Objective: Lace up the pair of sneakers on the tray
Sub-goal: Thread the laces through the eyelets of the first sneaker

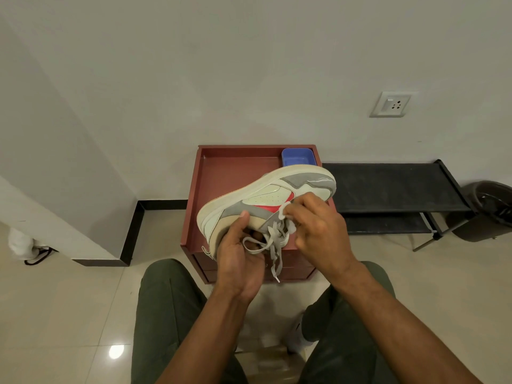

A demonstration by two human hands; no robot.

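A white and grey sneaker (266, 194) with a red side mark is held on its side above the reddish-brown tray (221, 173), sole facing away from me. My left hand (239, 254) grips its heel and collar from below, thumb on the grey side panel. My right hand (315, 231) pinches a white lace (284, 213) at the eyelets. Loose lace ends (275, 256) loop and hang down between my hands. A second sneaker is not visible on the tray.
A small blue tub (298, 157) sits in the tray's far right corner. A low black rack (393, 189) stands to the right, with a dark bin (490, 209) beyond it. My knees in green trousers frame a white shoe (297, 336) on the floor.
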